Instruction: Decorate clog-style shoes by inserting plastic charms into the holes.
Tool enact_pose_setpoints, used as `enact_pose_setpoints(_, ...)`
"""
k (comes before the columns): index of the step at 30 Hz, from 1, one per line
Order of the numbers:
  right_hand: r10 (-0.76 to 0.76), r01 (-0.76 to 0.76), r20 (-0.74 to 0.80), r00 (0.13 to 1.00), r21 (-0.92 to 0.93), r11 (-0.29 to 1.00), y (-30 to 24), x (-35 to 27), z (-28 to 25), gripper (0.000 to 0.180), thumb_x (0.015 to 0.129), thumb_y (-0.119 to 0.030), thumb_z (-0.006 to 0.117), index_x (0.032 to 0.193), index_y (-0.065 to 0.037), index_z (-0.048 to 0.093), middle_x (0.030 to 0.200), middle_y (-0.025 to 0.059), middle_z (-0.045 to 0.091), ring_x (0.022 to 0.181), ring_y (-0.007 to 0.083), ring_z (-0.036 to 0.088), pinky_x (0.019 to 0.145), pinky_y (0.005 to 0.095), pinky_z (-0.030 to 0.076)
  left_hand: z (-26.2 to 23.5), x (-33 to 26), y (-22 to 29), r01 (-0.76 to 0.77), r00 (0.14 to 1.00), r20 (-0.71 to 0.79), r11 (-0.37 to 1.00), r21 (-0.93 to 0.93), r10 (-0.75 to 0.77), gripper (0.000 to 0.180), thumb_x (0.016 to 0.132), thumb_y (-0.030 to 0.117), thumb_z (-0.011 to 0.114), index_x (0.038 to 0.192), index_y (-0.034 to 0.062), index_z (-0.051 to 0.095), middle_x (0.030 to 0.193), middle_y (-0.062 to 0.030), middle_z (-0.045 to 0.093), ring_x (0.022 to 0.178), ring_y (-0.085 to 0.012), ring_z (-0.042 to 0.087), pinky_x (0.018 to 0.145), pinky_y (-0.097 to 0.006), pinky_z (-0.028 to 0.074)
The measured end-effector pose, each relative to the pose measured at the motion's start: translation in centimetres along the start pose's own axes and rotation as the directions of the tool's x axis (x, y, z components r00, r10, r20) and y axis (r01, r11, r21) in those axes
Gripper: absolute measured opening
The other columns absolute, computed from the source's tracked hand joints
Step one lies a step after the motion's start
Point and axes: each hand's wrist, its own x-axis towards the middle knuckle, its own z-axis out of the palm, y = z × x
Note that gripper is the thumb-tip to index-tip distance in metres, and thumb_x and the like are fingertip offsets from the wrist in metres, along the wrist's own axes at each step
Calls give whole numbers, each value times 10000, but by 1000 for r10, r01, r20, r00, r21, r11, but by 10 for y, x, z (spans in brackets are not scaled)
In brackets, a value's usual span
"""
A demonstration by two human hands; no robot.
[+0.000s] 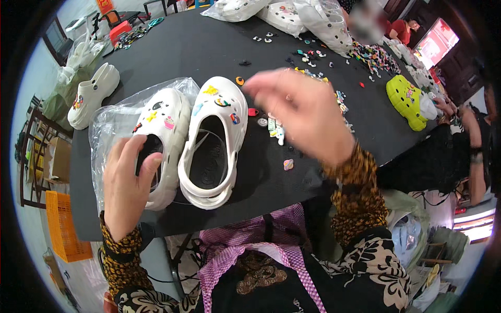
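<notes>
Two white clogs stand side by side before me, toes away. The left clog (176,122) lies on a clear plastic bag (112,117), with a yellow star, a cupcake and other small charms on its toe. My left hand (125,182) grips its side, fingers and thumb at the foot opening. Several charms also dot the right clog (225,87), whose black insole shows. Just right of that toe, my right hand (300,112) is raised above the table, its fingers smeared by motion. Loose charms, a pink-and-yellow one (288,165) among them, lie near and below it.
Another white clog (94,96) stands at the left of the black table (172,49). Bagged clogs (282,18) and a heap of charms (373,57) lie at the back. At right, a co-worker's hands are near a lime-green clog (404,101). An orange crate (65,227) stands lower left.
</notes>
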Motion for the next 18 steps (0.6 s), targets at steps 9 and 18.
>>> enact_pose_setpoints(9,249,-204,217,944,-211,956,154,13,19,204,776,-150,593,905,-28,693,885,176,673,839,313,650,786,369,505,17,30,4,5,952,301,984,-179,50,545,832,361,658,1156,-57,528,824,-210,613,761,-323,603,693,-383,462)
enact_pose_setpoints(18,364,-123,389,846,-522,844,162,2,38,235,750,-209,663,924,-51,655,922,159,639,921,322,612,819,410,477,31,42,18,-21,962,268,989,-145,59,179,781,138,571,867,-13,614,667,-222,570,588,-325,586,565,-379,452)
